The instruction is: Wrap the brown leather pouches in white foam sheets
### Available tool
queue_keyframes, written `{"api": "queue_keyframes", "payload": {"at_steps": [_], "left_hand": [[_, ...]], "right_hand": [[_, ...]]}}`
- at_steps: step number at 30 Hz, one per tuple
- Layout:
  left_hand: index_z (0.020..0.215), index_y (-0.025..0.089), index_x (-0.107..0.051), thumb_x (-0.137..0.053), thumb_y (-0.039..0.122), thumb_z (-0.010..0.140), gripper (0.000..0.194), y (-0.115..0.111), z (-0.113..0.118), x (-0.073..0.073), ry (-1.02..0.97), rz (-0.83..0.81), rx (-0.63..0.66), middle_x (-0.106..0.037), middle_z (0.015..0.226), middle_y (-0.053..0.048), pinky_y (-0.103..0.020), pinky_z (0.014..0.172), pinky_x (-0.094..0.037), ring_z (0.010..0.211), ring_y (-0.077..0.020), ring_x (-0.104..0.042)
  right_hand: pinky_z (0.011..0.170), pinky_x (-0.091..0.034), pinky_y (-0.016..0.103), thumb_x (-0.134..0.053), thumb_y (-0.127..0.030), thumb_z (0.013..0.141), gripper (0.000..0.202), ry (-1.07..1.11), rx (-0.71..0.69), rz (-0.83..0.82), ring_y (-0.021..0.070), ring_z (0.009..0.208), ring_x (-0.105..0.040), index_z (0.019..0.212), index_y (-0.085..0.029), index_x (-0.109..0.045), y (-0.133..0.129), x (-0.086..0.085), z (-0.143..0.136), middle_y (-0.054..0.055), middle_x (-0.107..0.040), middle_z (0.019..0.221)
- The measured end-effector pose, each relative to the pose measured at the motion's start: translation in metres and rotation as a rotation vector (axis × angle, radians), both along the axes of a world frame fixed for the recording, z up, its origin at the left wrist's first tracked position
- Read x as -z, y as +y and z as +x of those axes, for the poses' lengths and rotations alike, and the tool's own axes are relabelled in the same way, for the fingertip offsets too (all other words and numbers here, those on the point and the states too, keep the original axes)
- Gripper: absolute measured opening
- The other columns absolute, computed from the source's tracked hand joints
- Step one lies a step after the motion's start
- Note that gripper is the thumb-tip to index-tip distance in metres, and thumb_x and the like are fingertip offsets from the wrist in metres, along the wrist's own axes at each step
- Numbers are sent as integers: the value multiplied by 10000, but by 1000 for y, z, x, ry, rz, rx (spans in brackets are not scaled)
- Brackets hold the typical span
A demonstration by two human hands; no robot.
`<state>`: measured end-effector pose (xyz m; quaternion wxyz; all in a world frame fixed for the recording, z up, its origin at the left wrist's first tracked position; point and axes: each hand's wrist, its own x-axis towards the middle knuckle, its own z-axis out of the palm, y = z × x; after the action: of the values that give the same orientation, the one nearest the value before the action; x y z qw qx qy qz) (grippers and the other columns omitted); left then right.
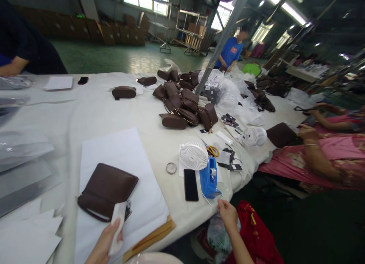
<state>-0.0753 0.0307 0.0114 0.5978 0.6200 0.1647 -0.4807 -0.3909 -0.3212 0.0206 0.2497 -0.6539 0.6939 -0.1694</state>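
My left hand (pixel 110 233) is closed around a white strip (pixel 117 228), perhaps folded paper. The strip's upper end overlaps the lower right corner of a dark brown leather-look pouch (pixel 110 188), where a small dark tag (pixel 128 211) shows. That pouch lies flat on a stack of large white sheets (pixel 142 203). At the table's front edge my right hand (pixel 228 214) is raised with fingertips pinched together, just below a blue tape dispenser (pixel 209 180). Anything between those fingertips is too small to make out.
Beside the dispenser are a black phone (pixel 191 185), a white fan (pixel 194 155), yellow-handled scissors (pixel 213 151) and a tape ring (pixel 171 168). Brown pouches (pixel 182 102) pile up farther back. Clear plastic bags (pixel 19 154) lie left. Co-workers stand around; a pink sleeve (pixel 336 154) is at right.
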Motion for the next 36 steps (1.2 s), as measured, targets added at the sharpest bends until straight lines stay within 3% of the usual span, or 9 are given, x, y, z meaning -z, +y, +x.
{"api": "queue_keyframes", "payload": {"at_steps": [3, 6, 8, 11, 16, 19, 23, 28, 36], "left_hand": [[736, 173, -520, -730, 622, 588, 516, -3, -4, 16, 18, -116, 15, -434, 519, 65, -212, 424, -339, 433, -90, -398], [754, 178, -492, -702, 638, 613, 525, -12, -9, 18, -15, -150, -41, -397, 518, 83, -201, 427, -314, 427, -71, -364], [759, 182, -477, -685, 646, 626, 526, -20, -10, 16, -21, -178, -64, -388, 525, 88, -200, 431, -310, 427, -63, -351], [762, 184, -463, -668, 657, 634, 531, -27, -9, 12, -44, -203, -76, -389, 533, 89, -201, 438, -310, 433, -57, -344], [745, 180, -457, -650, 678, 632, 545, -29, -10, 11, -75, -214, -62, -398, 522, 83, -205, 431, -293, 424, -55, -337], [730, 176, -461, -616, 699, 646, 552, -29, -10, 12, -101, -230, -42, -402, 498, 76, -215, 428, -292, 418, -64, -346], [781, 171, -484, -584, 719, 655, 571, -31, -10, 15, -133, -232, -31, -418, 505, 74, -223, 413, -297, 407, -73, -350], [766, 177, -497, -553, 721, 678, 554, -33, -10, 16, -171, -218, -17, -427, 452, 65, -223, 395, -262, 381, -87, -347], [651, 182, -487, -371, 794, 724, 627, -35, -10, 5, -221, -116, 20, -405, 423, 44, -240, 411, -275, 394, -104, -366]], "right_hand": [[635, -455, 345, -447, -400, 694, 376, 236, -60, 82, 301, 773, -656, 742, -128, -702, 0, -3, -12, 167, -709, 775], [626, -447, 390, -431, -445, 716, 435, 378, -43, 171, 349, 782, -648, 784, -122, -715, -2, 0, -28, 222, -698, 844], [627, -453, 388, -441, -485, 716, 442, 347, -87, 166, 338, 765, -645, 822, -148, -707, -4, 2, -19, 202, -700, 838], [670, -467, 357, -528, -488, 671, 359, 68, -355, 199, 289, 745, -637, 798, -190, -682, 15, -11, 39, 120, -696, 747], [591, -430, 255, -539, -509, 763, 334, -394, -973, 578, 153, 617, -545, 754, -186, -623, 102, -54, 179, 10, -595, 635], [556, -395, 227, -547, -465, 793, 299, -530, -1120, 772, 116, 585, -502, 781, -172, -607, 143, -58, 232, -11, -561, 624], [520, -367, 219, -564, -434, 778, 283, -549, -1168, 828, 101, 538, -471, 738, -156, -599, 166, -32, 263, -17, -543, 588], [511, -350, 225, -562, -372, 744, 259, -364, -1195, 637, 117, 531, -489, 596, -160, -566, 173, 0, 278, -3, -565, 538], [489, -310, 229, -564, -330, 706, 273, -255, -1138, 573, 101, 481, -435, 492, -168, -517, 177, 6, 284, -6, -521, 468]]}}
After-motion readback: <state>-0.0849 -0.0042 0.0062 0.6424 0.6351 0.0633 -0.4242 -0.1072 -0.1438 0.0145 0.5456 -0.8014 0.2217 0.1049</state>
